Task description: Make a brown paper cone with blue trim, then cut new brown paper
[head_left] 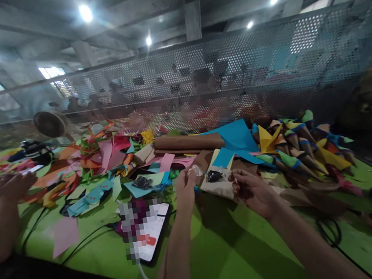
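Near the middle of the green table, my left hand [185,187] is closed, with a small clear plastic piece [197,171] pinched between thumb and fingers. My right hand [252,191] is curled, its thumb and fingertips together; what they hold, if anything, is too small to make out. Between the two hands, a clear plastic bag with small black pieces [214,176] lies on a pale paper sheet [222,189]. The right fingertips are close to the bag's edge; whether they touch it I cannot tell.
A phone [153,233] with a white cable lies left of my forearm. Behind are a brown paper roll [189,142], blue paper [237,134] and several paper cones [298,139]. At far left is another person's hand [13,186]. A perforated metal screen [177,78] stands behind the table.
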A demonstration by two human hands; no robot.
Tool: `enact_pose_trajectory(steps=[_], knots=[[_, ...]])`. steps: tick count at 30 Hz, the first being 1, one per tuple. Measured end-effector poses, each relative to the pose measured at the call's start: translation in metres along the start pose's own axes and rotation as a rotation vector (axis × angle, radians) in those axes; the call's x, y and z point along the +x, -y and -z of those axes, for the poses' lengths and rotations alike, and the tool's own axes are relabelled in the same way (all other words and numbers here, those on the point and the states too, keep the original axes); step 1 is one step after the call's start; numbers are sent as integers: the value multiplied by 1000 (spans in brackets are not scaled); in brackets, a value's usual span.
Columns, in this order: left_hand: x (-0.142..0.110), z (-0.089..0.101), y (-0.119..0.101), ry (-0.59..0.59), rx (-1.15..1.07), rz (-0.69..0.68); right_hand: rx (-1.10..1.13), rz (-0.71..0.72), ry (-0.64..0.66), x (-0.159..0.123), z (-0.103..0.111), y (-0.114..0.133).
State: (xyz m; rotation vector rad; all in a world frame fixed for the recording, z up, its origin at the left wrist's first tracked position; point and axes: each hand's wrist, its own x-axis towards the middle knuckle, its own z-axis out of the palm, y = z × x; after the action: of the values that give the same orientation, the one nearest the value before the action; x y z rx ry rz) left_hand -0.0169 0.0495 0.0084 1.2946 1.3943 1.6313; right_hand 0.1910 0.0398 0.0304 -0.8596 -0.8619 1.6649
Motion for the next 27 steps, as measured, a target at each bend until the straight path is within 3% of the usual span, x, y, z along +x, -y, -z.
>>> enact_pose_trajectory(steps=[4,8,15,21,24,27], knots=[[-4,-9,1,92,-116,53,-88,48,4,-3,-4,1],[-8,-16,1,182,-38,-35,-213,133,-6,-7,-12,0],[-25,-25,-12,321,25,-132,-938,434,-134,-10,-18,-7],[-30,-25,-18,406,-67,-13,-939,445,-92,-7,-11,-10],[-29,-26,-19,451,-40,-47,-935,448,-70,-6,-10,-13],[-27,-26,-18,415,4,-88,-929,434,-46,-5,-11,-14]])
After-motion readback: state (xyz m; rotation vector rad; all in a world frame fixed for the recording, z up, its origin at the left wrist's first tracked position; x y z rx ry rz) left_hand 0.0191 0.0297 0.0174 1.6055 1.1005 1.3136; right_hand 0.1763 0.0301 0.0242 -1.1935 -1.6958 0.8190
